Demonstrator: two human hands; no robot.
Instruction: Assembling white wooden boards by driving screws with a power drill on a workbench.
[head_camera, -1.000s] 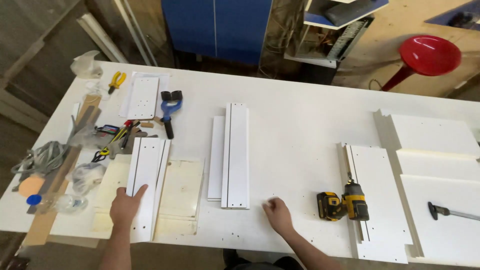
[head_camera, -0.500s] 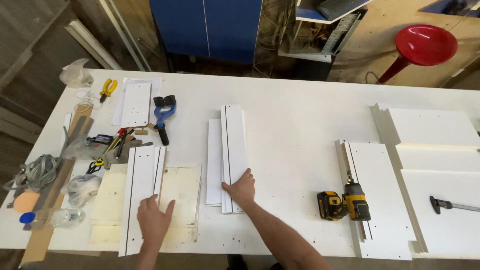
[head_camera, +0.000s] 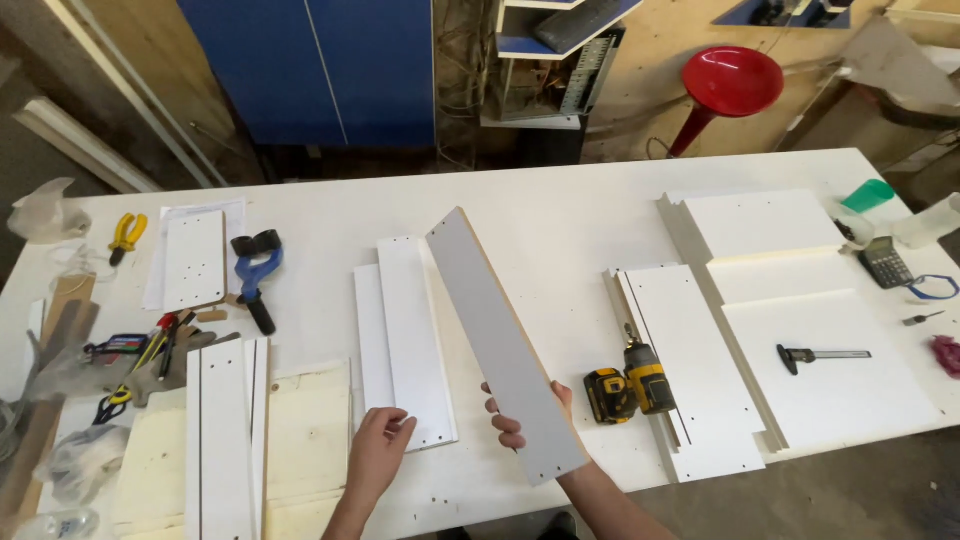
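Note:
My right hand (head_camera: 520, 418) grips a long narrow white panel (head_camera: 500, 335) by its near end and holds it tilted on edge above the white table (head_camera: 560, 215). My left hand (head_camera: 378, 452) rests with fingers spread on the near end of two white panels (head_camera: 400, 330) lying flat side by side on the table. A longer white panel with two grooves (head_camera: 225, 435) lies to the left on a pale wooden board (head_camera: 305, 430).
A yellow and black cordless drill (head_camera: 628, 385) lies just right of the lifted panel, beside a stack of larger white panels (head_camera: 760, 300). A blue clamp (head_camera: 255, 275), yellow pliers (head_camera: 127, 233), a small drilled panel (head_camera: 193, 258) and loose tools sit left. A calculator (head_camera: 885, 262) lies far right.
My right hand moved left to the middle panels, took one and lifted it on edge. My left hand shifted right from the grooved panel onto the panels that stayed flat.

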